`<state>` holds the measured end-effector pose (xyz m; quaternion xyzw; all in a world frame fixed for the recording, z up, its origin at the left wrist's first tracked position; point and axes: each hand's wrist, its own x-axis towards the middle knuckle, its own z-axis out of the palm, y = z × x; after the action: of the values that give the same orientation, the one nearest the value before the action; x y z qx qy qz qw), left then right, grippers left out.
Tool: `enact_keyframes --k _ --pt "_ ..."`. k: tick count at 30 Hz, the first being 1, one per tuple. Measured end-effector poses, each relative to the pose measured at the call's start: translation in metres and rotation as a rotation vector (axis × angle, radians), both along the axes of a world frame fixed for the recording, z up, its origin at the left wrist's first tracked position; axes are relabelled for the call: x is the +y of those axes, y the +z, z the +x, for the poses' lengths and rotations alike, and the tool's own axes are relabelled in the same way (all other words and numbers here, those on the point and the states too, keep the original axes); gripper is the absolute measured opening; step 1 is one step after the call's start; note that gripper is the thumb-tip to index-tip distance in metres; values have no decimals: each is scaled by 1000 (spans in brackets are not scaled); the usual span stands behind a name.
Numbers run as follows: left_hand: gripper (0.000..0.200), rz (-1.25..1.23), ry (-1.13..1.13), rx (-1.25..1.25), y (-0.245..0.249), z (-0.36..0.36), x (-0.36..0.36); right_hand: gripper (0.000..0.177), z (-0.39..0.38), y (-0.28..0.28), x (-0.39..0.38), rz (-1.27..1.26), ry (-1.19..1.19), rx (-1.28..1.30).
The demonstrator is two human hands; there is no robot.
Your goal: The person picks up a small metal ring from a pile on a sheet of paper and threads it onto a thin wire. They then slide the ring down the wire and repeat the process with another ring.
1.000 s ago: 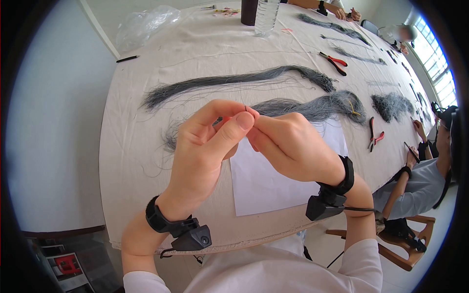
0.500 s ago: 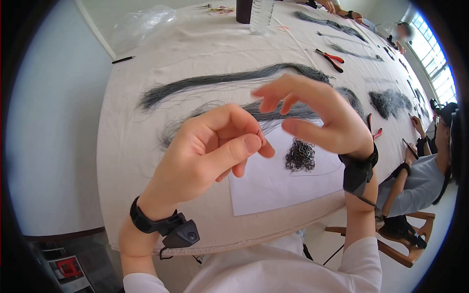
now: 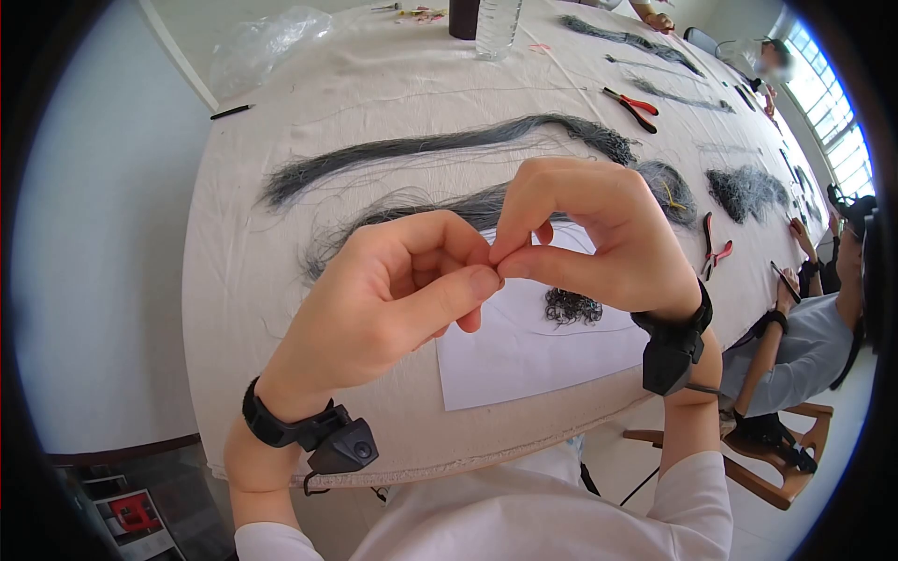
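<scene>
A pale cloth (image 3: 271,374) covers the table. On it lie long grey threads (image 3: 421,145), white paper (image 3: 496,365), a black pen (image 3: 232,111) and two red pliers (image 3: 634,108). A dark cup (image 3: 464,19) and clear bottle (image 3: 496,30) stand far back.

No text, label, brand, number or sign can be read; the red-and-white print (image 3: 136,514) at the lower left is too small and blurred to make out — whether it bears any lettering cannot be told.
</scene>
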<state>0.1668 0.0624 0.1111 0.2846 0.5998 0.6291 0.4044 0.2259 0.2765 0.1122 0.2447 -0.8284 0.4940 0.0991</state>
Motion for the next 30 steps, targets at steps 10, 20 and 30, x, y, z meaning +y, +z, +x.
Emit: enact_keyframes --k 10,20,30 --pt "26 305 199 203 -15 6 9 16 -4 -7 1 -96 -90 65" --pt "22 344 324 53 -11 10 7 19 -6 -9 -4 -15 -91 265" --pt "24 305 430 242 -18 7 10 20 -9 -9 -6 37 -129 382"
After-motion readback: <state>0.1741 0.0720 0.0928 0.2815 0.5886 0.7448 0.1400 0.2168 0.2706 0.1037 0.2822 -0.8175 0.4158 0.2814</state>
